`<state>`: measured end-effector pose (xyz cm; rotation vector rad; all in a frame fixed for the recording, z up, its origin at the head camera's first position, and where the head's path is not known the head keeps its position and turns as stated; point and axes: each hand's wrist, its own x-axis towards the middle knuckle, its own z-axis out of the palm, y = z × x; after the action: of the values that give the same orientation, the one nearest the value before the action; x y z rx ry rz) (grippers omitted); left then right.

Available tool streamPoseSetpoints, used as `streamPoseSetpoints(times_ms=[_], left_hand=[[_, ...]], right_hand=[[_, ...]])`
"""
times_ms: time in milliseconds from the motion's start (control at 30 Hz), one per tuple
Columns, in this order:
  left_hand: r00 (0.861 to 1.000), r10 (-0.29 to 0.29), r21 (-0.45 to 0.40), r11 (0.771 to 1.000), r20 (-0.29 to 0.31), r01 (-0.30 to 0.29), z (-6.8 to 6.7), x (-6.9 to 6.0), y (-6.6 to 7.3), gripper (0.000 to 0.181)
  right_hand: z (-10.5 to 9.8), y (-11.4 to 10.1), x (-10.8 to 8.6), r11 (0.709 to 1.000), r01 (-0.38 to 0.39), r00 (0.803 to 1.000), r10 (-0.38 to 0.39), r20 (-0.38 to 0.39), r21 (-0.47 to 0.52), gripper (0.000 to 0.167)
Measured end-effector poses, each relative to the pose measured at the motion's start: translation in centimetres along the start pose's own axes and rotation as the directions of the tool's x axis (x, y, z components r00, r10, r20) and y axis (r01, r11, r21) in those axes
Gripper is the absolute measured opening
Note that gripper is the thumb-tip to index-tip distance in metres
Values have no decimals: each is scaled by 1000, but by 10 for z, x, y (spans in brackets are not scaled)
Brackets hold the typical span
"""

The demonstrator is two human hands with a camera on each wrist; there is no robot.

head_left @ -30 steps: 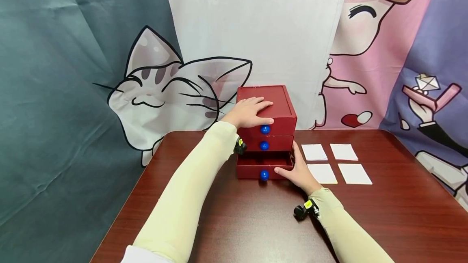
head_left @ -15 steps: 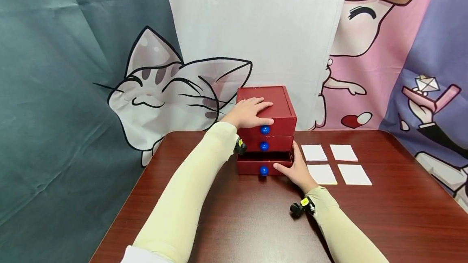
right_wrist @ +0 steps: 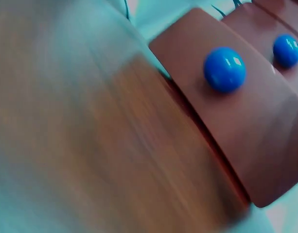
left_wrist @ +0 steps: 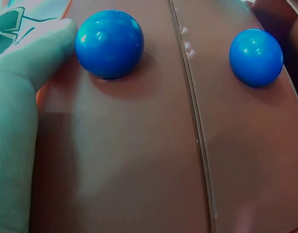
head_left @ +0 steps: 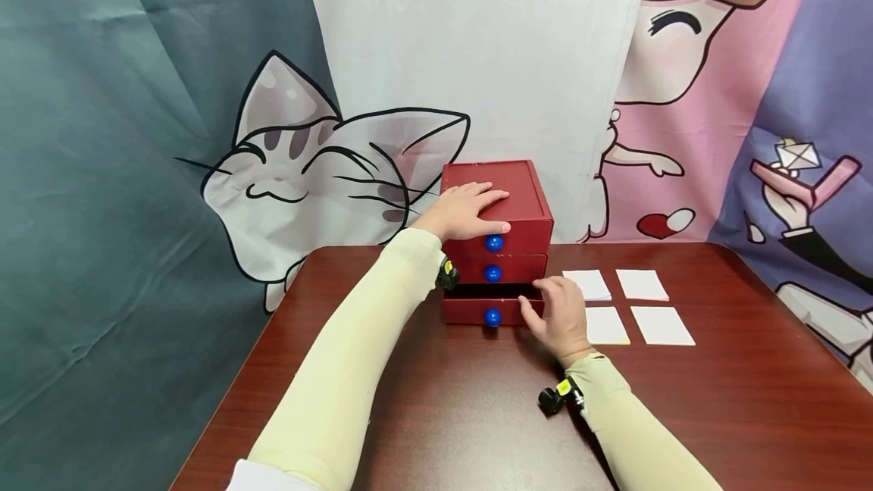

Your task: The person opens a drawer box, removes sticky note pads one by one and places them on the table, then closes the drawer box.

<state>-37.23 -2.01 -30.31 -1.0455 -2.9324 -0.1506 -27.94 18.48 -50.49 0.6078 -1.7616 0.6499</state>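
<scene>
A red cabinet (head_left: pixel 514 188) with three stacked drawers stands at the table's back, each front bearing a round blue knob. My left hand (head_left: pixel 464 212) lies spread on the cabinet's top left, its thumb over the front edge. The left wrist view shows this thumb (left_wrist: pixel 37 56) beside the top knob (left_wrist: pixel 110 43). The bottom drawer (head_left: pixel 464 314) is pulled partly out. Near its front right corner is my right hand (head_left: pixel 561 320), fingers loosely bent and holding nothing; whether they touch the drawer I cannot tell. In the right wrist view the bottom knob (right_wrist: pixel 224 69) is plain.
White paper squares (head_left: pixel 661 325) lie on the brown table (head_left: pixel 743 400), to the right of the cabinet and partly behind my right hand. A printed cloth (head_left: pixel 546 59) with cartoon figures hangs close behind the table.
The bottom drawer has slid inward a little. My right hand has come off its right side and turned, fingers now over the front right corner. My left hand has stayed put.
</scene>
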Motion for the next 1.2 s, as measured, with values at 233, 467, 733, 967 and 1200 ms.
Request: streamPoseSetpoints(times_ms=[233, 467, 733, 967, 1200], left_hand=[[1000, 2, -4, 1000, 2, -2, -2, 0, 0, 78], [1000, 2, -1, 1000, 3, -2, -1, 0, -1, 78], [1000, 9, -1, 1000, 4, -9, -2, -2, 0, 78], [1000, 10, 0, 1000, -1, -10, -1, -1, 0, 78], [1000, 10, -3, 1000, -3, -10, 1, -2, 0, 78]], right_hand=[[9, -18, 3, 961, 251, 942, -269, 199, 112, 19], [12, -21, -3, 972, 223, 891, -236, 387, 81, 27], [15, -20, -6, 987, 151, 849, -154, 506, 46, 38], [18, -22, -6, 996, 90, 830, -77, 553, 4, 33], [23, -19, -8, 997, 78, 841, -68, 537, 4, 33]])
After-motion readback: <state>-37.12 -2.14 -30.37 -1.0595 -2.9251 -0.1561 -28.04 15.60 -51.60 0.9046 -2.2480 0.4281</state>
